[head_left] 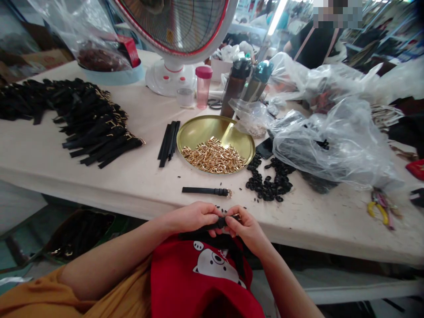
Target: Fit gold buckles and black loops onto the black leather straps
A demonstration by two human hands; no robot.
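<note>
Both of my hands meet at the table's front edge, over the red apron point(185, 274). My left hand point(202, 216) pinches a black strap point(208, 226) by its upper part. At the strap's buckle end, my right hand point(240, 223) is closed on it, and a bit of gold metal shows by the fingers. Another black strap with a gold buckle point(205, 191) lies flat on the table just beyond my hands. Farther back, a round gold tray point(195, 126) bears a heap of small gold buckles point(215, 157). Small black loops point(270, 181) are piled to its right.
Many finished-looking black straps point(96, 123) cover the left side. Several plain black strips point(169, 141) lie beside the tray. A fan point(175, 75), a pink-lidded cup point(203, 88) and bottles stand behind. Plastic bags point(334, 145) and yellow-handled pliers point(378, 212) are at right. A person point(314, 42) is beyond.
</note>
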